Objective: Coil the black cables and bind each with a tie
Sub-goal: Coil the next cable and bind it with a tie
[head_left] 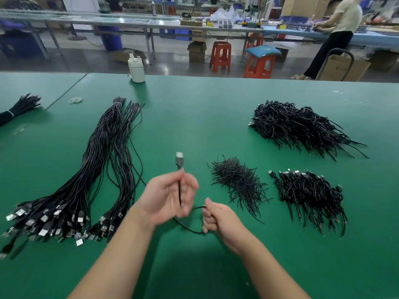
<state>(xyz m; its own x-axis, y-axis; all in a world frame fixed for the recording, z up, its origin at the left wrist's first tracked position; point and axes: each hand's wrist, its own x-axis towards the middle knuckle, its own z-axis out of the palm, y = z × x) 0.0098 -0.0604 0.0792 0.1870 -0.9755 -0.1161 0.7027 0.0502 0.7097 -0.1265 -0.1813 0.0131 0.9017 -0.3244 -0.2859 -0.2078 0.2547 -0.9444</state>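
Observation:
My left hand pinches a black USB cable just below its plug, which points up and away from me. The cable runs down through that palm, loops low over the green table and enters my right hand, whose fingers are closed around it. A long bundle of straight black cables lies on the left, plugs toward me. A heap of short black ties sits just right of my hands. Coiled, bound cables form one pile at the right and a bigger pile behind it.
A white bottle stands at the table's far edge. Loose rubber bands lie left of centre, and another cable bundle at the far left. Beyond the table are red stools, cardboard boxes and a person standing at another bench.

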